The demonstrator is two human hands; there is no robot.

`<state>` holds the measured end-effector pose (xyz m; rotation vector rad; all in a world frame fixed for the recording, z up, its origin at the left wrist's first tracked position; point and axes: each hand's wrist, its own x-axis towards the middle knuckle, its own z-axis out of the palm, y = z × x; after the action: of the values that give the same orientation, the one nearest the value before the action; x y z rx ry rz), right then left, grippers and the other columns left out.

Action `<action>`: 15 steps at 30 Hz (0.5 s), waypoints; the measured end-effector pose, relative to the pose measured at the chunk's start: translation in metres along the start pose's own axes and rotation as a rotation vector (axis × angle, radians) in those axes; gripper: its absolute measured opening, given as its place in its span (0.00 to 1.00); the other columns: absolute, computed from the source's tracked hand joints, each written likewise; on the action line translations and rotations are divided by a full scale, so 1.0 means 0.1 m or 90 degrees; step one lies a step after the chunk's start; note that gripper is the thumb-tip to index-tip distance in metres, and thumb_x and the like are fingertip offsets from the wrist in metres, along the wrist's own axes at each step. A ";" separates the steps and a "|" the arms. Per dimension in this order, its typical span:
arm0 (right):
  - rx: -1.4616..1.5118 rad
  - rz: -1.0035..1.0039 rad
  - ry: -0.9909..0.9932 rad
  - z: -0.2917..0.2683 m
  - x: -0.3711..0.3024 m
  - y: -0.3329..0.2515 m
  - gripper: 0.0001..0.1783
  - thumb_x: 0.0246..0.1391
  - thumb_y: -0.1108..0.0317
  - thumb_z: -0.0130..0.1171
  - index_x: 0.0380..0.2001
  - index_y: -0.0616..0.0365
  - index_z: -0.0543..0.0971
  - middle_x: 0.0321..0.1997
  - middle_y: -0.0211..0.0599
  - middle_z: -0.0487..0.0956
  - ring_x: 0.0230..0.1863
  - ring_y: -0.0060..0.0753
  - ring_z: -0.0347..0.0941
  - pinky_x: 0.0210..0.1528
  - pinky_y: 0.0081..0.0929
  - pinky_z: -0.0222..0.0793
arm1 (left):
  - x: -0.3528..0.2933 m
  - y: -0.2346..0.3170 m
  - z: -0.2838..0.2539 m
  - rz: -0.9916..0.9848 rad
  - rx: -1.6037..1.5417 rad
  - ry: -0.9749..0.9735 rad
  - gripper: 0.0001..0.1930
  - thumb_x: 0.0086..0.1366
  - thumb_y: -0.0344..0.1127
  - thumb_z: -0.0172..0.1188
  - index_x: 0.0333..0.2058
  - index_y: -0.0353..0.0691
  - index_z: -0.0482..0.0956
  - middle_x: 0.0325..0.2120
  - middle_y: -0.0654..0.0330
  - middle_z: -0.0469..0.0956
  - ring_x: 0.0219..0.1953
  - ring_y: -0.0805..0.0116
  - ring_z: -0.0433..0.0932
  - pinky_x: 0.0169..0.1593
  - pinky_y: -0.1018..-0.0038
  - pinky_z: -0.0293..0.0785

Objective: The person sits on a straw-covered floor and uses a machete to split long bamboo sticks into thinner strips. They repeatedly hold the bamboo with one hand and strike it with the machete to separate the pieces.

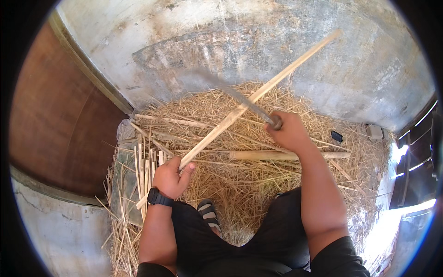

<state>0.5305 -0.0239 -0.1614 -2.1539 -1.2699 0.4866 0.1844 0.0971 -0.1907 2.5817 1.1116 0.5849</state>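
Note:
My left hand (170, 179), with a black watch on its wrist, is closed round the lower part of a long pale bamboo strip (221, 127). The strip slants up to the right, its far end in front of the wall. In my right hand (289, 132) is the handle of a long-bladed knife (242, 99). Its blade points up to the left and crosses the strip near the strip's middle; the tip is smeared by motion. Whether blade and strip touch I cannot tell. Beyond my knees a thicker bamboo piece (263, 155) lies crosswise on the straw.
Straw and shavings (240, 184) cover the floor around my sandalled foot (209, 214). Several cut strips (146, 171) are stacked at the left. A small black object (337, 136) lies at the right. A stained wall (207, 46) stands ahead, a brown door-like panel (64, 115) at the left.

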 end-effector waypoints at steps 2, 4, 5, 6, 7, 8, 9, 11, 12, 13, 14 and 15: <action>0.015 -0.007 0.025 0.02 -0.03 -0.05 0.07 0.57 0.62 0.65 0.33 0.53 0.81 0.26 0.38 0.82 0.28 0.39 0.80 0.34 0.41 0.77 | 0.00 -0.03 0.03 -0.014 -0.007 0.010 0.23 0.69 0.54 0.63 0.28 0.37 0.77 0.15 0.50 0.73 0.20 0.47 0.77 0.25 0.59 0.70; -0.034 -0.085 0.044 0.06 -0.07 -0.12 0.09 0.57 0.61 0.67 0.33 0.55 0.81 0.24 0.36 0.80 0.26 0.35 0.78 0.33 0.39 0.75 | 0.01 -0.03 0.04 -0.014 -0.018 0.023 0.22 0.68 0.53 0.64 0.28 0.37 0.78 0.15 0.51 0.73 0.20 0.48 0.77 0.25 0.60 0.69; -0.087 -0.161 0.047 0.14 -0.08 -0.14 0.11 0.57 0.60 0.68 0.32 0.56 0.81 0.22 0.35 0.79 0.25 0.32 0.77 0.31 0.37 0.74 | 0.00 -0.02 0.04 -0.010 -0.023 0.029 0.22 0.68 0.53 0.64 0.29 0.37 0.78 0.15 0.51 0.73 0.20 0.48 0.77 0.25 0.60 0.70; -0.141 -0.235 0.050 0.18 -0.09 -0.15 0.12 0.57 0.60 0.70 0.32 0.57 0.81 0.21 0.33 0.78 0.24 0.30 0.75 0.30 0.36 0.72 | 0.00 -0.01 0.04 -0.005 -0.029 0.036 0.22 0.68 0.53 0.64 0.29 0.37 0.78 0.15 0.51 0.73 0.20 0.48 0.77 0.25 0.60 0.70; -0.114 -0.196 0.028 0.18 -0.08 -0.12 0.12 0.56 0.60 0.70 0.32 0.57 0.81 0.21 0.33 0.78 0.24 0.31 0.75 0.31 0.36 0.72 | 0.01 -0.01 0.03 0.011 -0.014 0.044 0.22 0.69 0.53 0.63 0.29 0.37 0.78 0.15 0.51 0.74 0.20 0.49 0.77 0.25 0.60 0.70; -0.088 -0.157 0.004 0.15 -0.04 -0.05 0.12 0.56 0.60 0.70 0.31 0.57 0.81 0.21 0.34 0.78 0.24 0.31 0.75 0.31 0.37 0.73 | 0.01 0.00 0.02 0.027 0.002 0.052 0.22 0.69 0.53 0.63 0.29 0.37 0.79 0.15 0.51 0.74 0.20 0.49 0.77 0.25 0.60 0.70; -0.060 -0.119 -0.020 0.12 0.00 0.00 0.12 0.56 0.61 0.70 0.30 0.57 0.80 0.21 0.34 0.78 0.24 0.32 0.76 0.31 0.38 0.73 | 0.00 0.00 -0.01 0.041 0.019 0.060 0.22 0.69 0.54 0.63 0.29 0.37 0.79 0.15 0.51 0.74 0.20 0.49 0.77 0.25 0.61 0.70; 0.028 0.007 0.016 -0.06 0.03 0.14 0.12 0.55 0.61 0.70 0.30 0.57 0.80 0.22 0.35 0.79 0.25 0.34 0.77 0.32 0.39 0.73 | 0.01 0.02 -0.05 0.016 0.013 0.057 0.22 0.68 0.54 0.64 0.29 0.38 0.78 0.17 0.50 0.75 0.22 0.47 0.78 0.26 0.58 0.72; 0.077 0.068 0.033 -0.10 0.03 0.12 0.12 0.55 0.61 0.70 0.30 0.57 0.80 0.22 0.36 0.80 0.26 0.35 0.78 0.32 0.39 0.73 | 0.02 0.01 -0.09 0.003 0.015 0.055 0.22 0.68 0.54 0.64 0.29 0.38 0.77 0.18 0.50 0.76 0.23 0.46 0.79 0.26 0.57 0.73; 0.079 0.031 0.036 -0.07 0.02 0.07 0.12 0.56 0.60 0.69 0.30 0.57 0.80 0.23 0.36 0.80 0.27 0.36 0.78 0.33 0.40 0.74 | 0.01 -0.02 -0.09 -0.004 0.019 0.053 0.22 0.68 0.54 0.64 0.29 0.38 0.77 0.18 0.50 0.76 0.23 0.46 0.79 0.26 0.57 0.73; 0.081 -0.005 0.040 0.02 -0.02 -0.01 0.12 0.57 0.60 0.68 0.30 0.56 0.81 0.24 0.37 0.80 0.28 0.36 0.78 0.34 0.41 0.74 | -0.01 -0.06 -0.08 -0.011 0.023 0.050 0.22 0.68 0.54 0.64 0.29 0.38 0.77 0.18 0.50 0.76 0.23 0.46 0.79 0.26 0.57 0.73; 0.079 -0.036 0.041 0.07 -0.05 -0.07 0.12 0.58 0.59 0.68 0.30 0.56 0.81 0.24 0.37 0.80 0.29 0.36 0.79 0.35 0.42 0.75 | -0.02 -0.06 -0.04 -0.019 0.023 0.043 0.22 0.68 0.54 0.64 0.29 0.38 0.77 0.18 0.50 0.76 0.23 0.46 0.79 0.26 0.57 0.72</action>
<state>0.5191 -0.0239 -0.1625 -2.0094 -1.2293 0.4573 0.1778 0.1001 -0.1902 2.5883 1.1897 0.6548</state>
